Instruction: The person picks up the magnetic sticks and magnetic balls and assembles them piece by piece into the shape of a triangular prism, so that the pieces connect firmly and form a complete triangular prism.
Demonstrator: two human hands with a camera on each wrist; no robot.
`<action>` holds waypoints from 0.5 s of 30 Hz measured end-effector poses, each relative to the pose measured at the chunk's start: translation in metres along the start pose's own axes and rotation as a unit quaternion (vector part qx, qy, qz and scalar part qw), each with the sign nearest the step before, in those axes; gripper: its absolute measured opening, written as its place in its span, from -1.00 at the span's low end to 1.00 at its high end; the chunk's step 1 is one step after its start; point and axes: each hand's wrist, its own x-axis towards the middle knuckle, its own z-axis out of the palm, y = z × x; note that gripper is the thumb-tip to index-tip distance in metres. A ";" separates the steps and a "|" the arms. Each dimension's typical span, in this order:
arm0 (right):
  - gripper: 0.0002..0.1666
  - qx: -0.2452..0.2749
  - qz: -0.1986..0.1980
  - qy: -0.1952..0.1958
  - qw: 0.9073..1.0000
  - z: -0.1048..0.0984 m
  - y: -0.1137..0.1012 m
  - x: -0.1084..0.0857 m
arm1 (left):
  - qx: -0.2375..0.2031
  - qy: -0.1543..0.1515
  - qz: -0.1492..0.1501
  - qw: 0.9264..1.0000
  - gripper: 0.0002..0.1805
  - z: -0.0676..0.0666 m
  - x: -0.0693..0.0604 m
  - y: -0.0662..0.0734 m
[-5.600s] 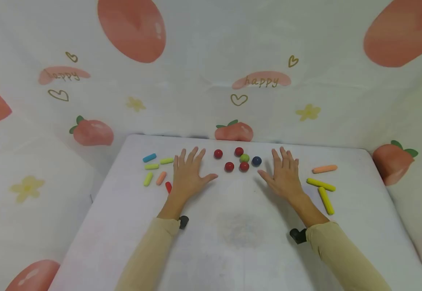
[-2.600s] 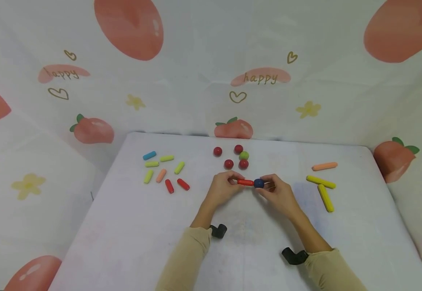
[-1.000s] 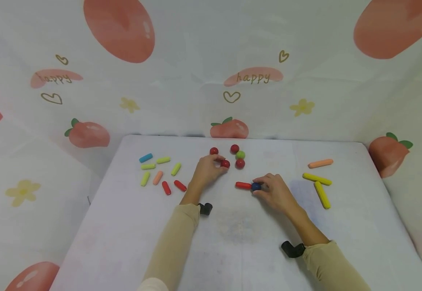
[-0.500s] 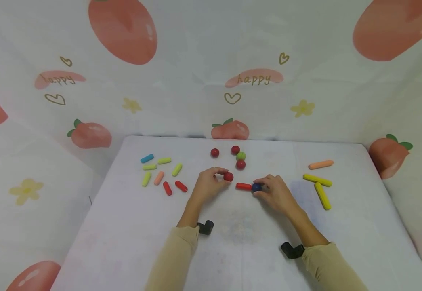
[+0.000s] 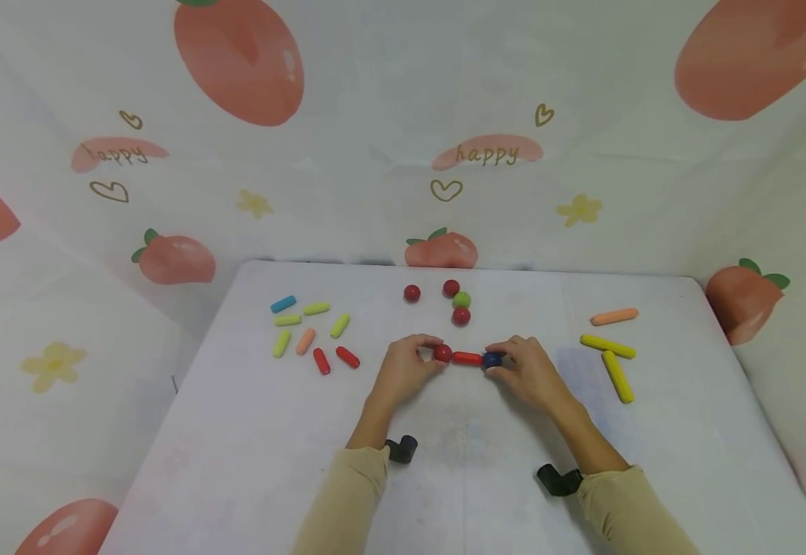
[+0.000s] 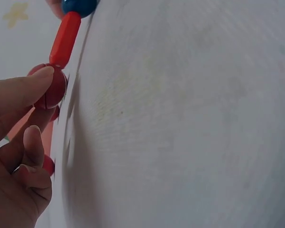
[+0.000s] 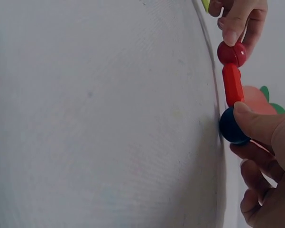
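Note:
My left hand (image 5: 405,374) pinches a red ball (image 5: 443,353) between thumb and fingers. The ball meets the left end of a short red stick (image 5: 467,358). At the stick's right end is a dark blue ball (image 5: 491,360), which my right hand (image 5: 531,374) pinches. In the left wrist view the red ball (image 6: 51,88), the stick (image 6: 65,40) and the blue ball (image 6: 79,5) form one line. The right wrist view shows the same row, with thumb and fingers on the blue ball (image 7: 233,126).
Behind the hands lie more red balls (image 5: 412,293) and a green ball (image 5: 462,300). Several short sticks (image 5: 305,341) in blue, yellow-green, orange and red are at the left of the white table (image 5: 458,493). Longer yellow sticks (image 5: 618,376) and an orange one (image 5: 614,316) lie right.
My left hand let go of the red stick, took a red ball from the back group and brought it to the stick's left end. My right hand has kept hold of the blue ball.

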 end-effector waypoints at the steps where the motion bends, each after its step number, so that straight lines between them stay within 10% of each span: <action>1: -0.54 0.001 -0.001 0.002 1.000 0.000 0.000 0.000 | 0.002 0.000 0.001 1.000 -0.61 0.001 0.000 0.000; 9: -0.55 0.001 -0.007 0.014 1.000 0.001 0.001 -0.002 | 0.006 -0.003 -0.002 1.000 -0.60 0.002 0.000 0.002; 15: -0.56 0.001 -0.014 0.018 1.000 0.001 0.000 -0.003 | -0.021 0.026 -0.038 0.999 -0.58 -0.022 -0.011 -0.004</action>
